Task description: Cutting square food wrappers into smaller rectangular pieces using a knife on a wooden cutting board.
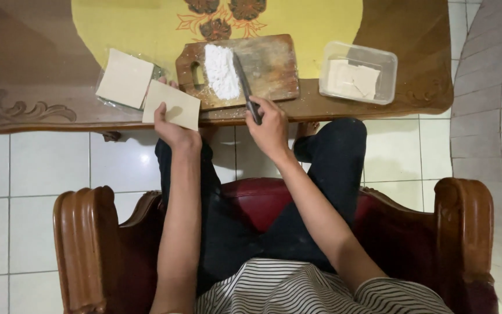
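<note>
My left hand [172, 129] holds a pale square dough sheet [171, 104] at the near edge of the table. A stack of similar sheets [125, 77] lies on clear plastic just to its left. A knife [245, 86] is gripped by my right hand [271, 129], its blade resting across a wooden cutting board [268, 64]. On the board, left of the blade, sits a heap of white chopped filling [221, 71]. The two hands are about a hand's width apart.
A clear plastic container [358, 72] with a few pale sheets stands right of the board. The brown wooden table [36, 87] carries a yellow mat [146, 23]. I sit in a carved wooden chair [82, 244] with red padding, over a white tiled floor.
</note>
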